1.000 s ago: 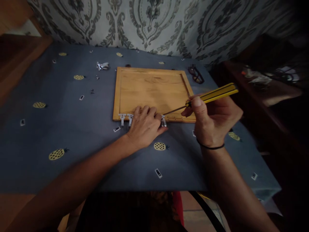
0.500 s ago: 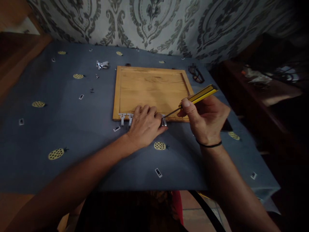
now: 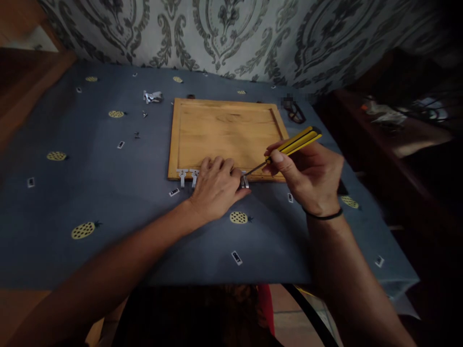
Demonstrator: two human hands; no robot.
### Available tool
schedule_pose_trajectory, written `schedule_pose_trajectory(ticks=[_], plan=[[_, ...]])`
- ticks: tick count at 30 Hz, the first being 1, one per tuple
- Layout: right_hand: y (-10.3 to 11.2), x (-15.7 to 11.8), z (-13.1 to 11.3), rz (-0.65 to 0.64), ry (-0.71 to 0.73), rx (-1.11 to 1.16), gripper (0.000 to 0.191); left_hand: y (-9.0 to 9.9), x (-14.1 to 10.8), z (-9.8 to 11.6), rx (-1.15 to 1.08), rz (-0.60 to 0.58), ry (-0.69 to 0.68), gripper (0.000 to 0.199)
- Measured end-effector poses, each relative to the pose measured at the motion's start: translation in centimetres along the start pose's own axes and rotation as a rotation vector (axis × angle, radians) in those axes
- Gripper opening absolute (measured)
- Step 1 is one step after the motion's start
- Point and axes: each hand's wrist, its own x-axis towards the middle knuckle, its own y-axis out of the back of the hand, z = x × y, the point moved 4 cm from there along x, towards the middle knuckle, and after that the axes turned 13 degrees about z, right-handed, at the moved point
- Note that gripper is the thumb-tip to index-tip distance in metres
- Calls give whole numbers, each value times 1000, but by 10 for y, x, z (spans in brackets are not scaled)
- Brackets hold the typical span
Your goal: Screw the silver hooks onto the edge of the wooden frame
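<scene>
A wooden cabinet door [image 3: 224,130] lies flat, with metal hinges [image 3: 183,177] along its near edge. My left hand [image 3: 217,190] rests over this edge, fingers bent on the wood. Its thumb and index finger close about another metal hinge [image 3: 245,182], which they partly cover. Gripped in my right hand [image 3: 314,176] is a screwdriver [image 3: 296,143] with a yellow and black handle. The shaft slants down to the left, its tip at the hinge beside my left index finger.
A blue cloth with pineapple prints [image 3: 119,202] covers the table. Left of the door lie a loose hinge [image 3: 152,97] and a few small screws [image 3: 137,135]. Dark-framed glasses [image 3: 296,113] are at the back right. A patterned curtain [image 3: 224,38] hangs behind.
My right hand has turned slightly, and the screwdriver handle has shifted a little to the left. The left hand and the door hold their place.
</scene>
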Motion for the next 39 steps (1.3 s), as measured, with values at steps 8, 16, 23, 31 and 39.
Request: schedule_pose_trajectory(ticks=[8, 16, 23, 31, 39], plan=[[-6, -2, 1, 78, -21, 42, 23, 0, 1, 1, -4, -32, 13, 39], [-8, -1, 3, 118, -7, 89, 20, 1, 0, 1, -8, -34, 19, 39], [-7, -1, 1, 106, 47, -23, 28, 2, 1, 1, -6, -27, 11, 40], [-8, -2, -1, 36, -42, 73, 27, 0, 0, 0, -10, -9, 4, 38], [-3, -2, -4, -74, -113, 151, 24, -1, 0, 0, -3, -8, 2, 39]])
